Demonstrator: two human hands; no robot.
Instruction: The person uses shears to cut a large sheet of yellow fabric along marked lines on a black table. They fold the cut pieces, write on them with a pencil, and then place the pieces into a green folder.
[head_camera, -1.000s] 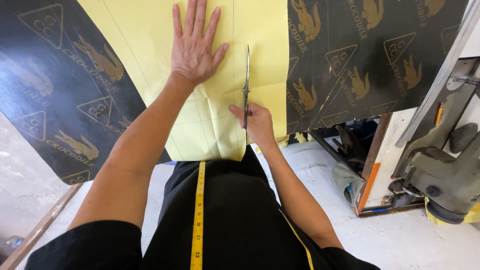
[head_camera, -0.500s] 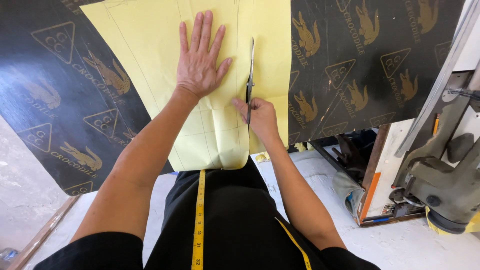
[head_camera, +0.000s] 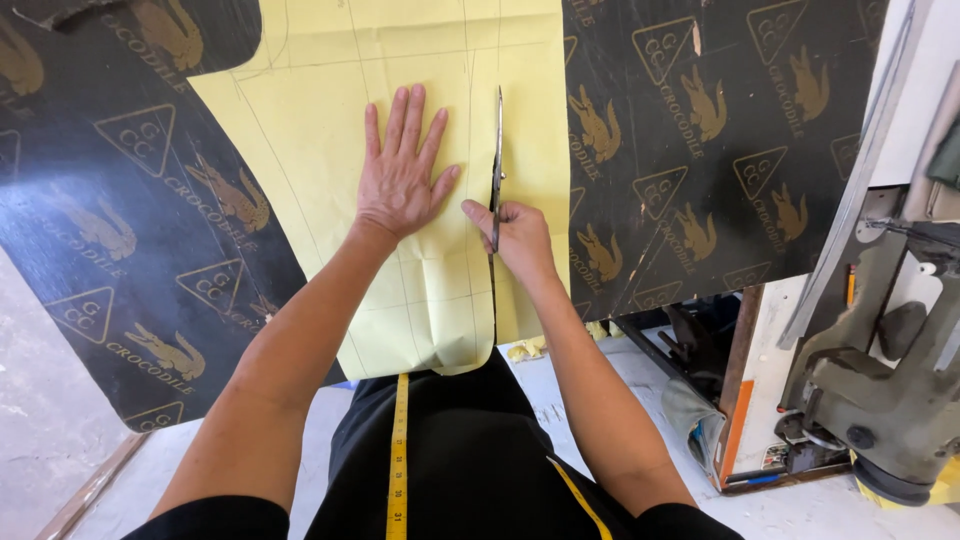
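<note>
Your table (head_camera: 130, 250), a dark board printed with gold triangles and animal figures, fills the upper frame. On it, at upper centre, lies the yellow paper pattern (head_camera: 300, 150), ruled with thin pencil lines, its lower edge hanging over the table's near side. Your left hand (head_camera: 400, 180) presses flat on the paper, fingers apart. Just to its right, your right hand (head_camera: 515, 235) is clamped on the scissors (head_camera: 497, 150), blades pointing up the frame along a slit in the paper. A yellow tape measure (head_camera: 399, 450) hangs down your black shirt at bottom centre.
</note>
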